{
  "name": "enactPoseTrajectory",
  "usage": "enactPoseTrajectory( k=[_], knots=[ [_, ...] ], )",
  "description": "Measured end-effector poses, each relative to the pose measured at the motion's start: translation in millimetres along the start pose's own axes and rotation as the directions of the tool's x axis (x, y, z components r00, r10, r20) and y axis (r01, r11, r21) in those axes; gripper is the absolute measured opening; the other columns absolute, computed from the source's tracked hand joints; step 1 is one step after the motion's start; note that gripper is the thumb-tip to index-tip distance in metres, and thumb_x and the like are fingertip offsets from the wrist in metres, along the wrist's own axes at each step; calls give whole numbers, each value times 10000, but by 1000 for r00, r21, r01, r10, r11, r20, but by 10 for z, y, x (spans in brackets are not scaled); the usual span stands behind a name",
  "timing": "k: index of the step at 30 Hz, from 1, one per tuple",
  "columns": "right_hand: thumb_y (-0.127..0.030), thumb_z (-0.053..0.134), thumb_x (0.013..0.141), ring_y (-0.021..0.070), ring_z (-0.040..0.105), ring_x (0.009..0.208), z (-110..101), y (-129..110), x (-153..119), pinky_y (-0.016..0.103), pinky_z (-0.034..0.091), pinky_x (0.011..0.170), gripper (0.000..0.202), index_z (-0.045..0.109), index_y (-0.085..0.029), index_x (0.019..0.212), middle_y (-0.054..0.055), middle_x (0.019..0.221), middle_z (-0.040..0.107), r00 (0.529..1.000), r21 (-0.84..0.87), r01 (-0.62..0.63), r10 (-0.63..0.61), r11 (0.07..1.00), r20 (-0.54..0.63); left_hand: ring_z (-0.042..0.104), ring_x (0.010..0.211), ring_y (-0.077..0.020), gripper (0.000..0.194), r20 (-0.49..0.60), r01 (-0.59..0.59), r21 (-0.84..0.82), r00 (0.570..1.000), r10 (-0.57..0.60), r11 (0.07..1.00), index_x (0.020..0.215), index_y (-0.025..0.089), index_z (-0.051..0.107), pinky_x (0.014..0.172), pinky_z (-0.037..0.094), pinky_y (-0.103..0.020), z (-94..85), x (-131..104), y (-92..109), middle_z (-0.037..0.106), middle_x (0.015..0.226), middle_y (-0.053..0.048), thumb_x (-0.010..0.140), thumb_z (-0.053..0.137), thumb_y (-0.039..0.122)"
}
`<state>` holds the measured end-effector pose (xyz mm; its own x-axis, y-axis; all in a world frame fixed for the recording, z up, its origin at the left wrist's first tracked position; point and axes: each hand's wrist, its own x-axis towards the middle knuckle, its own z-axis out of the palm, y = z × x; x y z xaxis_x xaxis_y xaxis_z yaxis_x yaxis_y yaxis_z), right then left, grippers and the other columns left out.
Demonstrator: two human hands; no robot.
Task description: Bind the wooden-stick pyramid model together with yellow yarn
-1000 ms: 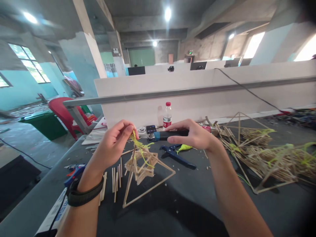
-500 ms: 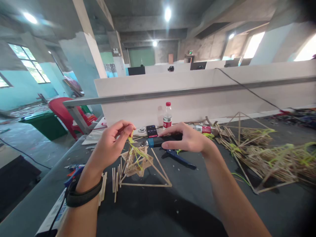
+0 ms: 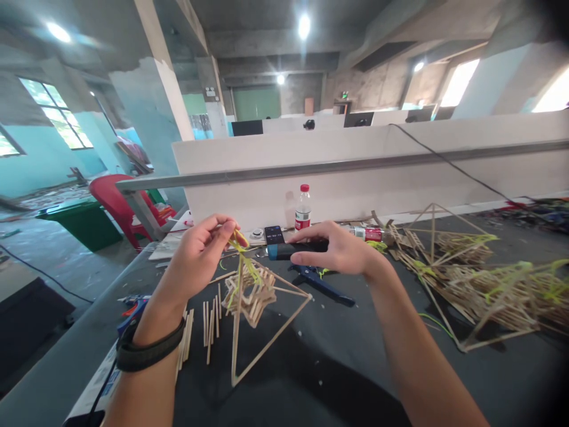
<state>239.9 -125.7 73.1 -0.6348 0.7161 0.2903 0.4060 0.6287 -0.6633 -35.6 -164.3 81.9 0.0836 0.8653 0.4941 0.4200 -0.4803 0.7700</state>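
Observation:
My left hand [image 3: 207, 252] pinches yellow-green string [image 3: 242, 243] between thumb and fingertips. From this string hangs or leans a pyramid frame of thin wooden sticks [image 3: 272, 347], with a bundle of stacked sticks [image 3: 254, 299] strung inside it. I cannot tell whether its base touches the table. My right hand [image 3: 331, 249] is closed around a utility knife [image 3: 296, 251] with a black handle and a blue collar. Its metal tip points left toward the string, a little apart from it.
Loose sticks [image 3: 211, 326] lie left of the frame. Blue-handled pliers [image 3: 326, 287] rest below the knife. Behind stand a phone [image 3: 273, 232] and a red-capped bottle [image 3: 303, 210]. Heaped stick frames [image 3: 493, 287] cover the right side. A white partition [image 3: 355, 172] borders the back.
The stick frame has turned, so one base corner now points toward me. The knife's tip has drawn back slightly from the string. Both hands stay nearly in place.

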Motion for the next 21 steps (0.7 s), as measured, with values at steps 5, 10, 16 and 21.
enactPoseTrajectory(
  k=[5, 10, 16, 21],
  knots=[
    [-534, 639, 871, 165, 577, 678, 3, 5, 0, 302, 385, 587, 447, 704, -189, 1147, 42, 812, 689, 1000, -20, 0, 0, 1000, -19, 592, 719, -131, 249, -28, 4, 56, 1000, -2, 998, 927, 215, 658, 639, 480, -213, -8, 1, 22, 716, 866, -29, 941, 561, 444],
    [-534, 646, 866, 175, 589, 712, 18, 9, 5, 308, 398, 608, 431, 702, -197, 1128, 39, 825, 690, 1000, -4, 18, -18, 1000, -17, 605, 735, -127, 248, -59, 8, 65, 998, -4, 998, 945, 220, 663, 661, 494, -205, -39, -8, 22, 721, 874, -23, 936, 569, 449],
    [-528, 644, 870, 174, 582, 701, -3, 65, -13, 313, 393, 609, 416, 701, -197, 1116, 45, 849, 689, 999, 19, 6, -5, 1000, -36, 642, 783, -144, 260, -50, 38, 67, 998, -35, 997, 912, 220, 654, 669, 502, -209, -63, -16, 37, 729, 846, -26, 940, 555, 458],
    [-520, 651, 860, 185, 588, 763, 64, 41, 40, 307, 409, 650, 406, 704, -192, 1093, 45, 864, 685, 999, 14, 35, -35, 999, -4, 620, 753, -141, 273, -35, 57, 75, 998, -55, 996, 926, 221, 655, 653, 492, -214, -63, -2, 27, 732, 851, -28, 938, 549, 473]
  ],
)
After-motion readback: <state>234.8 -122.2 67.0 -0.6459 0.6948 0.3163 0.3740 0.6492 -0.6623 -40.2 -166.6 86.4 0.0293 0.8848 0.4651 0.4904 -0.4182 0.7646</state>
